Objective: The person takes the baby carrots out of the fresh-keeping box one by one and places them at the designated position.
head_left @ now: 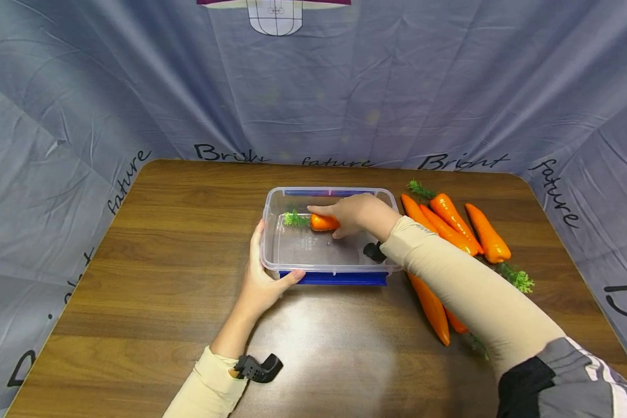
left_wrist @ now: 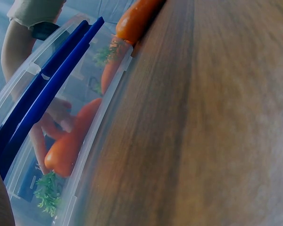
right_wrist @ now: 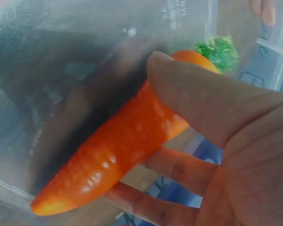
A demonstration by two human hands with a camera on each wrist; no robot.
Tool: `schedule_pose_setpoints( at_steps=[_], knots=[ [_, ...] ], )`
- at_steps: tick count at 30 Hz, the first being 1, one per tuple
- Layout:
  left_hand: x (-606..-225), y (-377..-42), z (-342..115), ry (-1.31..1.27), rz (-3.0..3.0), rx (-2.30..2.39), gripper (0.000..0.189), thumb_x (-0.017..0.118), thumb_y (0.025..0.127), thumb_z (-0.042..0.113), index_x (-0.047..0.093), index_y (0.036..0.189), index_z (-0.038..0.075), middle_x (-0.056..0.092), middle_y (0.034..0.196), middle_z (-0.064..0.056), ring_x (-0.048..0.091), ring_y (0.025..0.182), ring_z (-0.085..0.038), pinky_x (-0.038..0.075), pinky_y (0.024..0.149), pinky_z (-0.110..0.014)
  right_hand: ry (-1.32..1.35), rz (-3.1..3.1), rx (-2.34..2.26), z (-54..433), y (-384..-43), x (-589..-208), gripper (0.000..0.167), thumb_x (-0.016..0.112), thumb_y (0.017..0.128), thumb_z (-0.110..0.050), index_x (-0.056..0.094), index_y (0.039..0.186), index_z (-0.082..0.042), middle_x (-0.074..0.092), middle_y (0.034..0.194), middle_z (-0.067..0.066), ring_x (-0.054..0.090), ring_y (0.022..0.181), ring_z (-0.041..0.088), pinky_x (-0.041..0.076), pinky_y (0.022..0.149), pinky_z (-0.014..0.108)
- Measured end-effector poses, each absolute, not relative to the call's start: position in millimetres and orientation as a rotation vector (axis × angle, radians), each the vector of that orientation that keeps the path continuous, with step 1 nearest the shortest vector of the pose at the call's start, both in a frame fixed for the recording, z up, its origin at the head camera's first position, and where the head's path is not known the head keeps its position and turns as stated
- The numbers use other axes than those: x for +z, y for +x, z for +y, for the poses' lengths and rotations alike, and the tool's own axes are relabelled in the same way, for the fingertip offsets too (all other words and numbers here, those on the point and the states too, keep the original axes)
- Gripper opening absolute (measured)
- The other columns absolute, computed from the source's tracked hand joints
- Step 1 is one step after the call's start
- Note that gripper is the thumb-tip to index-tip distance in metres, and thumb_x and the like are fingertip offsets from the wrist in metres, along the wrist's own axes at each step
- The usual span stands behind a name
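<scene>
A clear plastic food container [head_left: 303,251] with blue side clips stands on the wooden table. My left hand [head_left: 262,285] grips its near left corner, thumb over the front rim and fingers along the left wall. Inside the container, my right hand [head_left: 354,215] holds an orange toy carrot [right_wrist: 118,146] between thumb and fingers. The carrot's leafy green top [head_left: 295,219] points left, and its narrow tip shows in the right wrist view. Seen through the wall in the left wrist view, the carrot [left_wrist: 66,153] lies low, close to the container's bottom.
Several loose carrots [head_left: 448,227] lie right of the container, some partly hidden beneath my right forearm. One long carrot [head_left: 431,305] lies nearer the front. A grey-blue printed cloth [head_left: 313,87] hangs behind the table [head_left: 188,232] and at its sides.
</scene>
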State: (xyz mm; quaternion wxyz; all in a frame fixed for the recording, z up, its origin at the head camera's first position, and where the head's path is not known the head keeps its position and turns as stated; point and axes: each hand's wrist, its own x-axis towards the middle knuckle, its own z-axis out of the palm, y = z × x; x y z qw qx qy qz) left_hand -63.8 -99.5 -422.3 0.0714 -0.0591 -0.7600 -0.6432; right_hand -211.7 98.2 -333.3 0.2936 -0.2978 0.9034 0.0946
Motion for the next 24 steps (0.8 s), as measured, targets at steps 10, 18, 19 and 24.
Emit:
schedule_pose_setpoints(
  at_steps=[10, 18, 19, 24],
  knots=[
    [-421.0, -63.7, -98.6, -0.178, -2.276, -1.936, 0.118, 0.088, 0.071, 0.009, 0.01, 0.16, 0.017, 0.019, 0.165, -0.013, 0.032, 0.145, -0.04, 0.024, 0.121, -0.051, -0.814, 2.479, 0.284, 101.3, -212.0, -341.1, 0.092, 0.073, 0.09, -0.023, 0.014, 0.156, -0.047, 0.055, 0.142, 0.016, 0.061, 0.108, 0.027, 0.054, 0.069, 0.041],
    [-421.2, -63.6, -98.4, -0.175, -2.279, -1.943, 0.117, 0.087, 0.072, 0.009, 0.01, 0.16, 0.016, 0.017, 0.165, -0.012, 0.031, 0.146, -0.038, 0.024, 0.121, -0.049, -0.813, 2.501, 0.227, 100.8, -210.9, -343.3, 0.091, 0.071, 0.089, -0.014, 0.019, 0.156, -0.047, 0.054, 0.143, 0.018, 0.06, 0.105, 0.029, 0.054, 0.071, 0.042],
    [-421.0, -63.6, -98.3, -0.176, -2.278, -1.945, 0.117, 0.087, 0.072, 0.009, 0.01, 0.16, 0.016, 0.017, 0.165, -0.013, 0.031, 0.146, -0.038, 0.023, 0.121, -0.049, -0.815, 2.495, 0.222, 101.3, -211.3, -343.5, 0.091, 0.071, 0.089, -0.014, 0.018, 0.156, -0.047, 0.053, 0.143, 0.018, 0.06, 0.107, 0.029, 0.054, 0.073, 0.043],
    [-421.0, -63.4, -98.6, -0.179, -2.272, -1.949, 0.118, 0.088, 0.071, 0.01, 0.01, 0.16, 0.016, 0.018, 0.165, -0.013, 0.031, 0.146, -0.039, 0.023, 0.121, -0.051, -0.833, 2.449, 0.143, 103.4, -211.4, -340.1, 0.089, 0.071, 0.091, -0.019, 0.017, 0.157, -0.045, 0.05, 0.146, 0.015, 0.056, 0.114, 0.027, 0.052, 0.083, 0.044]
  ],
)
